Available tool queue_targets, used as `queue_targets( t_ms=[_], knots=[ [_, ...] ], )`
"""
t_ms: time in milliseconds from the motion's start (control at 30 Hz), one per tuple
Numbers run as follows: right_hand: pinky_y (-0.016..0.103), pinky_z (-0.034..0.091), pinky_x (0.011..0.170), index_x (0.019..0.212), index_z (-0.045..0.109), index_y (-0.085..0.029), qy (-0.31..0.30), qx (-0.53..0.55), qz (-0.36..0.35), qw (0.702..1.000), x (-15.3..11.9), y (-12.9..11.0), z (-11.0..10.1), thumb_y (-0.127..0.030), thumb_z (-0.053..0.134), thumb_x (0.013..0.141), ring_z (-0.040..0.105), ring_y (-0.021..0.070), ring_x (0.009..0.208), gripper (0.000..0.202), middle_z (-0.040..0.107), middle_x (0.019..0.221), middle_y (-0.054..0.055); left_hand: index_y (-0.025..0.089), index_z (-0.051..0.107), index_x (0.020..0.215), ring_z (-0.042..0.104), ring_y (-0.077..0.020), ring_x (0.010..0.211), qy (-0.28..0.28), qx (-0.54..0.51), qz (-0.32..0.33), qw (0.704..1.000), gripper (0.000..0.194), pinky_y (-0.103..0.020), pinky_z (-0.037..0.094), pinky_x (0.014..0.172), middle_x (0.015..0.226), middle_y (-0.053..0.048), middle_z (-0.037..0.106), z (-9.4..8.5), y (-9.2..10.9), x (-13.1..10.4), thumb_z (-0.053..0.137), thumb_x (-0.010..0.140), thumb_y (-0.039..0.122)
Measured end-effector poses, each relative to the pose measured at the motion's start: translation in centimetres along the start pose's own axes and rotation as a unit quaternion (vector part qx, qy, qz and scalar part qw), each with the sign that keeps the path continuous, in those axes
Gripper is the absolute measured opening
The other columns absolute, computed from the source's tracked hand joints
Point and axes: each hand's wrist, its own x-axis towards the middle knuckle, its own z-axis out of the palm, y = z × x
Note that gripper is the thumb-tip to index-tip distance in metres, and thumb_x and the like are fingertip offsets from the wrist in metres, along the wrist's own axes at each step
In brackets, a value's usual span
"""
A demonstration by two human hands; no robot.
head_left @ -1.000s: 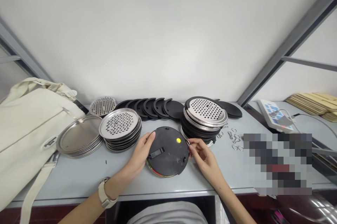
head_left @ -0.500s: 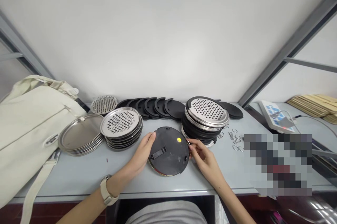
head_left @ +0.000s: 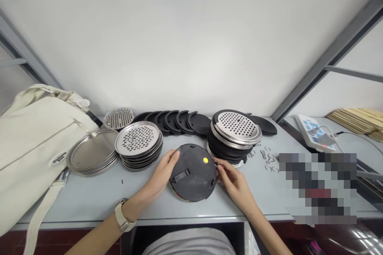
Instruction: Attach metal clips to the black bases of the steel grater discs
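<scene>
A round black plastic disc (head_left: 193, 187) with a yellow dot sticker and a small black clip on its face is held tilted above the table front. My left hand (head_left: 164, 169) grips its left edge, thumb on the face and fingers behind. At the right edge, my right hand (head_left: 235, 181) pinches a small metal ring (head_left: 216, 163), mostly hidden by the fingertips. A shiny rim shows along the disc's lower edge. Behind the right hand stands a stack of black and steel grater discs (head_left: 237, 125).
Left of the disc are a stack of grater plates (head_left: 137, 139), plain steel plates (head_left: 89, 153) and a cream bag (head_left: 38, 143). Black crescent-rimmed discs (head_left: 199, 123) line the wall. Several loose metal rings (head_left: 271, 157) lie at right, near a power strip (head_left: 314, 133) and a pixelated patch.
Both hands keep their hold on the disc and ring. The view has shifted slightly, and the right fingertips have closed in a little at the disc's edge.
</scene>
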Motion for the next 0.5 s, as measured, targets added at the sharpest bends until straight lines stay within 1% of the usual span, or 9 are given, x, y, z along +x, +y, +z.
queue_targets(
  t_ms=[167, 300, 500],
  knots=[
    [0.026, 0.048, 0.061, 0.115, 0.065, -0.016, -0.032, 0.004, -0.007, 0.999, -0.4, -0.5, -0.1, -0.041, 0.047, 0.097, 0.055, 0.0156, 0.065, 0.036, 0.059, 0.078, 0.004, 0.018, 0.061, 0.087, 0.059, -0.0207, 0.090, 0.024, 0.025, 0.026, 0.999, 0.035, -0.030, 0.047, 0.083, 0.089, -0.003, 0.065, -0.2, -0.1, 0.3, 0.059, 0.087, 0.053],
    [0.025, 0.047, 0.060, 0.113, 0.066, -0.016, -0.040, 0.007, -0.005, 0.999, -0.5, -0.8, -0.1, -0.041, 0.047, 0.098, 0.055, 0.0151, 0.063, 0.036, 0.059, 0.076, 0.003, 0.018, 0.064, 0.086, 0.059, -0.0214, 0.092, 0.038, 0.047, 0.047, 0.997, 0.036, -0.029, 0.046, 0.082, 0.088, -0.004, 0.066, -0.4, -0.7, 0.5, 0.059, 0.087, 0.053],
    [0.026, 0.048, 0.058, 0.109, 0.070, -0.015, 0.001, -0.010, -0.002, 1.000, -0.1, -0.5, 0.1, -0.043, 0.049, 0.096, 0.055, 0.0157, 0.061, 0.037, 0.060, 0.075, 0.004, 0.016, 0.067, 0.093, 0.062, -0.0233, 0.093, 0.033, 0.073, 0.055, 0.995, 0.040, -0.032, 0.048, 0.085, 0.095, -0.007, 0.069, -0.4, -0.9, 0.8, 0.057, 0.086, 0.054]
  ],
)
